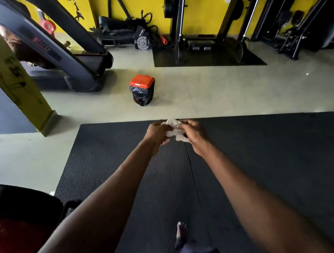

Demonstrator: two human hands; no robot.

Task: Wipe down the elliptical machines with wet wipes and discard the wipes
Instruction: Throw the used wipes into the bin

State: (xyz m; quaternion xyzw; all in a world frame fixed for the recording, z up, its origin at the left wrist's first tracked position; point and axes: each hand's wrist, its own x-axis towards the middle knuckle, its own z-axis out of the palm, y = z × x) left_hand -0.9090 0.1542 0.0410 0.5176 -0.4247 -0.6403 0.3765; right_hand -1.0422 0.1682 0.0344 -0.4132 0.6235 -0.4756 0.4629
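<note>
A crumpled white wet wipe (174, 130) sits bunched between both hands, held out at arm's length in front of the person, above the far edge of a black textured rubber floor mat (262, 159). The left hand (157, 132) has its fingers curled round the left side of the wipe, thumb on top. The right hand (194, 133) pinches the right side with bent fingers, and a loose tail of the wipe hangs below it. The two hands are close together, almost touching, with the wipe filling the gap between them.

Beyond the hands, across a strip of pale grey-green floor (218, 92), stands a small bin with a closed orange-red square lid and a black plastic liner (142, 89). It is well apart from the hands and stands alone on the bare floor. To the left of the bin is the dark sloping frame of a gym machine (66, 54), its base resting on the floor. Nearer on the left rises a yellow pillar with black lettering (12, 77).

Along the yellow back wall (200, 12) stand black weight racks and other dark gym gear, one set on a second black mat (207, 59). At the bottom left corner is a black and red padded part of another machine (21, 223). A bare foot (181, 233) shows on the near mat below the arms.
</note>
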